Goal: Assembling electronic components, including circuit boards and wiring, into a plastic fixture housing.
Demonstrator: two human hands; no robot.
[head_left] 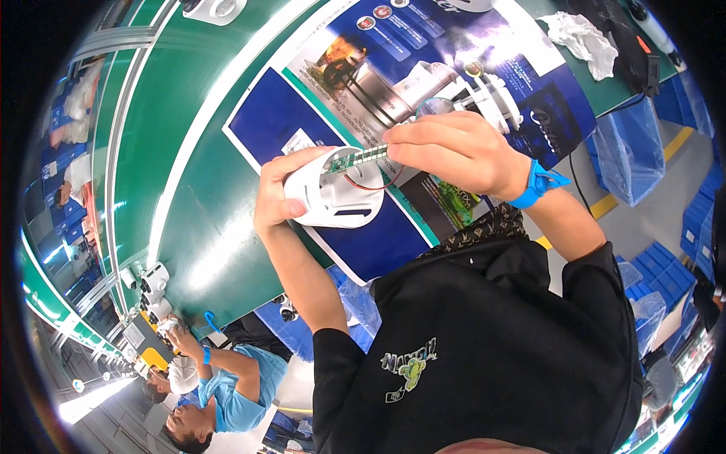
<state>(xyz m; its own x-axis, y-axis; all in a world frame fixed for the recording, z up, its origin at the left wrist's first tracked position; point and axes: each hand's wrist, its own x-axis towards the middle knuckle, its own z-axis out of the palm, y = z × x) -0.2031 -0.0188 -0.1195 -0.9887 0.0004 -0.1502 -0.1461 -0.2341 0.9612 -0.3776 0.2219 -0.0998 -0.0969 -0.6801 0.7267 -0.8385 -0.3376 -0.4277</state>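
At frame centre, the left hand (276,198) grips a white housing (338,198); the right hand (454,149) pinches a green circuit strip (361,158). Forcing it could snap the red wire (370,184).

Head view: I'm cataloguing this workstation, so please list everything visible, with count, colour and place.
white housing: one, white, round, held over the poster
circuit board strip: one, green, narrow, reaching into the housing's open side
red wire: one, red, looped at the housing's opening
poster: one, blue and white, printed, flat on the table
table: one, green, under the poster
white parts: a small group, white, behind the right hand
cloth: one, white, crumpled, top right
bins: several, blue, right of the table
co-worker: one, light blue shirt, lower left
wristband: one, blue, right wrist
left hand: grips the housing
right hand: pinches the strip
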